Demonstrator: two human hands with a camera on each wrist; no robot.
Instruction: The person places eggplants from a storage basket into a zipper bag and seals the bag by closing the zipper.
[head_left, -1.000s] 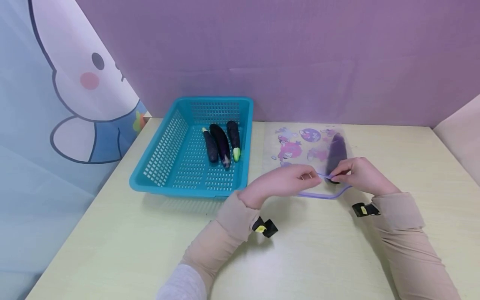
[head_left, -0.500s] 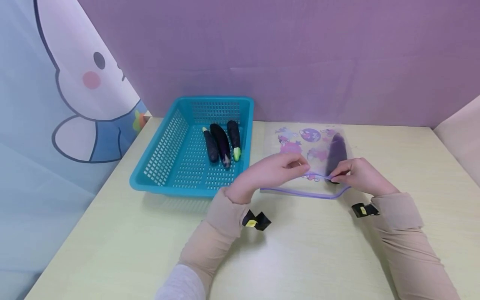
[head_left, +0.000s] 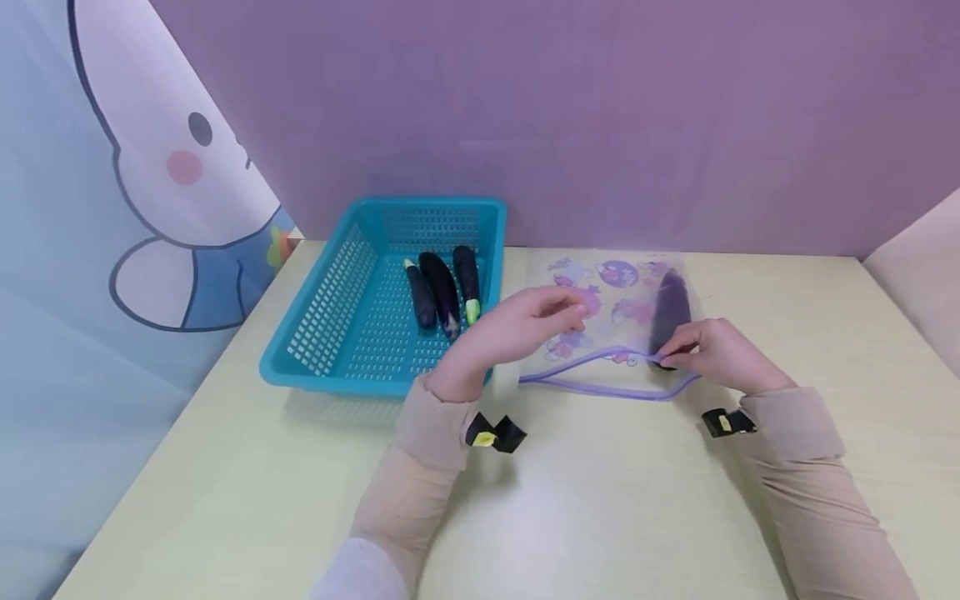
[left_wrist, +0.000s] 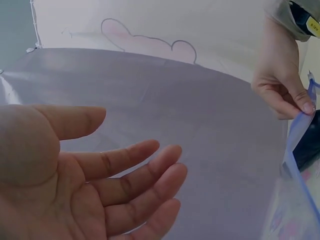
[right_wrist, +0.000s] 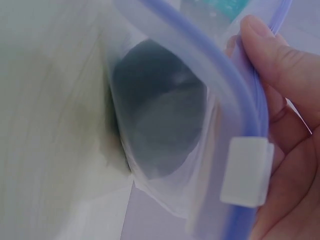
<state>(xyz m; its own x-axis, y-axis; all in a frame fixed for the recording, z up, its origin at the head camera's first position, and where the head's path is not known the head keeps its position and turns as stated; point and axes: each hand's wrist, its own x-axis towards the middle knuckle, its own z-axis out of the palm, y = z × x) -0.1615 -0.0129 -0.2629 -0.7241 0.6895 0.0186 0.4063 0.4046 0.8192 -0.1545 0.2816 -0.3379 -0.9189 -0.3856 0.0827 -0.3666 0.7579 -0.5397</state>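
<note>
My right hand (head_left: 716, 357) pinches the upper edge of a clear zip bag (head_left: 600, 379) by its purple strip, and the mouth gapes toward me. One dark eggplant (head_left: 670, 310) lies inside along the bag's right side; its blunt end (right_wrist: 160, 110) shows through the mouth in the right wrist view. A white slider (right_wrist: 247, 171) sits on the strip beside my right fingers. My left hand (head_left: 517, 327), empty with fingers loosely spread, hovers over the gap between bag and basket. Three eggplants (head_left: 441, 287) lie in the blue basket (head_left: 300, 379).
The pale wooden table (head_left: 600, 500) carries both the basket and the bag. A purple cloth wall (head_left: 600, 125) rises behind the table's back edge. At the left hangs a blue curtain (head_left: 60, 333) with a cartoon figure.
My left hand has moved left, away from the bag's mouth toward the basket, uncovering more of the purple strip. The right hand keeps its pinch in about the same spot.
</note>
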